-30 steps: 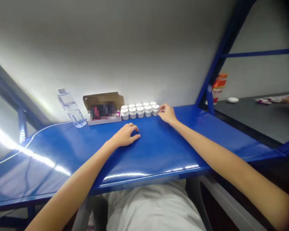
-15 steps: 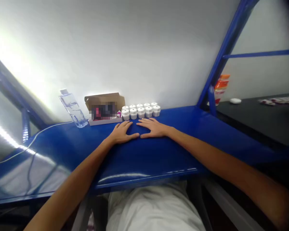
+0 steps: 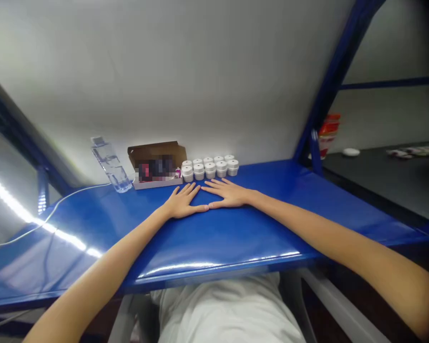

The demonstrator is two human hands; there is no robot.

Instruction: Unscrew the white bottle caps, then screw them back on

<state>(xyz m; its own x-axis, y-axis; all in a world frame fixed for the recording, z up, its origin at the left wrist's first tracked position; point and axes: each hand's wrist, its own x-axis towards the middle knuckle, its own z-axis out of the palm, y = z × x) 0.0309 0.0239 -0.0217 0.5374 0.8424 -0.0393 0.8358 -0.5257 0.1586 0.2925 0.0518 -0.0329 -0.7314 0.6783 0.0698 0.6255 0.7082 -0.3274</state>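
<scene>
Palm down on the blue tabletop (image 3: pixel 186 243), my left hand (image 3: pixel 181 202) lies flat with its fingers spread. My right hand (image 3: pixel 227 193) rests flat beside it, fingers also apart, and the two thumb tips meet. Neither hand holds anything. Just beyond the fingertips, several small white lidded jars (image 3: pixel 210 169) stand in two rows against the wall. To their left is an open cardboard box (image 3: pixel 158 183) with its lid up; its contents are mostly blurred out, and a small purple-and-white item (image 3: pixel 178 173) shows at its right end.
A clear bottle (image 3: pixel 112 166) with water stands left of the box. A white cable (image 3: pixel 62 196) runs along the left side. Blue frame posts (image 3: pixel 325 100) rise at both ends. At the right, a dark surface (image 3: pixel 375 176) carries a white oval object (image 3: pixel 351 152) and an orange-and-white package (image 3: pixel 329 136).
My left hand's fingers have spread wider, and its thumb now touches my right thumb. The picture's brightness has shifted: the wall is darker, the table and arms lighter. The objects have stayed put.
</scene>
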